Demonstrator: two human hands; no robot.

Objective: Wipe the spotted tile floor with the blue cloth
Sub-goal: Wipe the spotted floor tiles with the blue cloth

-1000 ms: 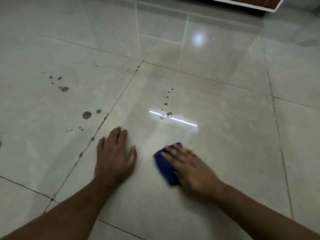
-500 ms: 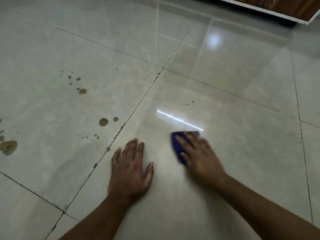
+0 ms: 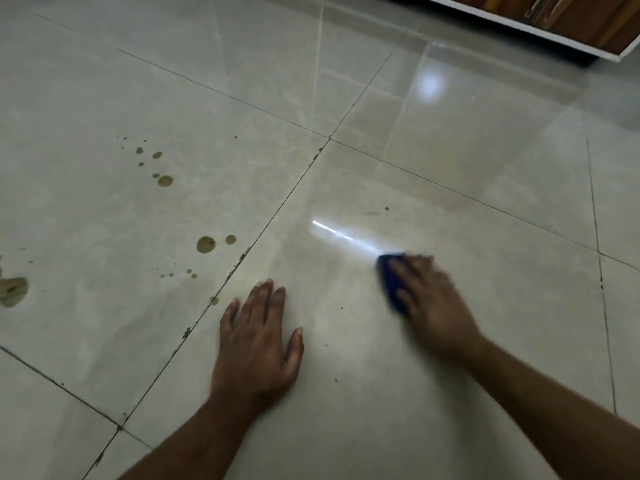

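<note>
A folded blue cloth (image 3: pixel 390 282) lies flat on the glossy beige tile floor (image 3: pixel 467 188), pressed down under my right hand (image 3: pixel 433 306), whose fingers cover most of it; the hand is motion-blurred. My left hand (image 3: pixel 258 344) rests palm down on the same tile, fingers spread, holding nothing. Brown spots mark the tile to the left: a large one (image 3: pixel 206 244), a smaller pair (image 3: pixel 165 181), and a big blotch (image 3: pixel 12 291) at the left edge. One tiny dark speck (image 3: pixel 387 208) and a faint smear remain beyond the cloth.
Dark grout lines (image 3: pixel 277 209) cross the floor. A white-edged wooden cabinet base (image 3: pixel 540 26) stands at the top right. A bright light streak (image 3: pixel 343 235) reflects off the tile just left of the cloth.
My right hand has slid the cloth forward and to the right across the tile. The row of spots that lay ahead of the cloth a second ago is gone. My left hand has stayed planted.
</note>
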